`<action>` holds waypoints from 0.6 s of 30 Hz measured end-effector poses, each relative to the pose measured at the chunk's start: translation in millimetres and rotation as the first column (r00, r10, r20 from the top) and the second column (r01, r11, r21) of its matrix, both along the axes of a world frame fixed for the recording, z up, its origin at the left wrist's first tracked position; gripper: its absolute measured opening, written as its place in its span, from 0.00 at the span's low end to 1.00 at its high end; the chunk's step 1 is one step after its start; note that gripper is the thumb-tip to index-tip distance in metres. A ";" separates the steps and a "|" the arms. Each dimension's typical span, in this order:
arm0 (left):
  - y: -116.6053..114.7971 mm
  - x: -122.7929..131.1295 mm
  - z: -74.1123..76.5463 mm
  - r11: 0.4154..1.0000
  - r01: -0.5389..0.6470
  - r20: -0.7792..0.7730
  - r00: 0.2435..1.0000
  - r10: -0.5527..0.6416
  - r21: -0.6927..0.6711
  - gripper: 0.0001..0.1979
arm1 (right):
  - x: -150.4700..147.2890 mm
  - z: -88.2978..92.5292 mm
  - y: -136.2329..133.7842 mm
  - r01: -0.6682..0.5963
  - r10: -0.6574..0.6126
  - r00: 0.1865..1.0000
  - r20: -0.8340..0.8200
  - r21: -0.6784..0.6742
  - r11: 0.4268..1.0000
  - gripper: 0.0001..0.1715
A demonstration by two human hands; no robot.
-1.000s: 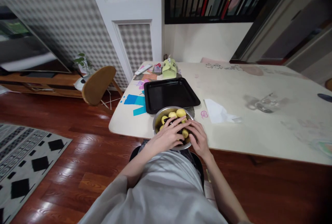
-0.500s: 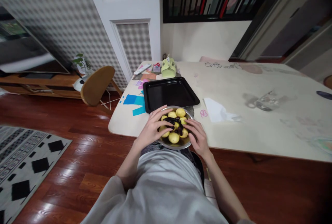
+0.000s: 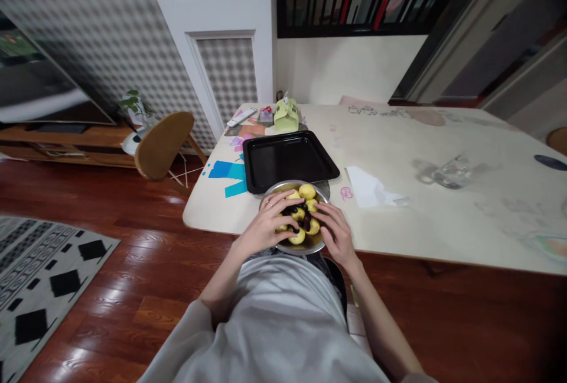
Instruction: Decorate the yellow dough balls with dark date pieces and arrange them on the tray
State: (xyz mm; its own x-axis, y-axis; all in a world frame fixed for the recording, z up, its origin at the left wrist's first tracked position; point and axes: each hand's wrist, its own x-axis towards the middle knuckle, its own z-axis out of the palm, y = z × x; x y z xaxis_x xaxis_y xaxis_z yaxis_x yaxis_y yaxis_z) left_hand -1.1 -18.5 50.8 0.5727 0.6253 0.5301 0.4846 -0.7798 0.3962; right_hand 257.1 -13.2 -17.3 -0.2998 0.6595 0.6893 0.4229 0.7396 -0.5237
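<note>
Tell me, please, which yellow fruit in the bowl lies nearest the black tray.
The yellow fruit by the far rim of the bowl, right of centre; every other visible one lies farther from the tray.

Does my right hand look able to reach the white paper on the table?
Probably yes: your right hand is at the bowl, and nothing seems to stand between it and the nearby white paper.

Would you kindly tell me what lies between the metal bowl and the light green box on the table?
In the head view, the black tray lies between the metal bowl and the light green box.
</note>
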 end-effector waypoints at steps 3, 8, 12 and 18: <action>0.1 -1.8 1.0 1.000 0.011 0.002 1.000 -0.010 -0.014 0.05 | -0.2 -0.1 -0.2 0.001 -0.001 1.000 -0.004 -0.002 1.000 0.22; 0.5 -5.4 3.8 0.999 0.034 0.035 0.999 -0.034 -0.008 0.06 | -0.1 0.9 -0.7 -0.003 0.003 1.000 0.005 0.004 1.000 0.22; 1.3 -8.6 4.9 0.999 0.037 0.099 0.994 -0.039 0.016 0.07 | 0.1 1.4 -0.5 -0.012 0.012 1.000 -0.003 0.015 1.000 0.22; 1.1 -10.3 4.3 0.993 -0.106 0.267 0.960 0.087 0.055 0.04 | -0.2 0.9 -0.4 -0.006 0.006 1.000 -0.011 0.012 1.000 0.22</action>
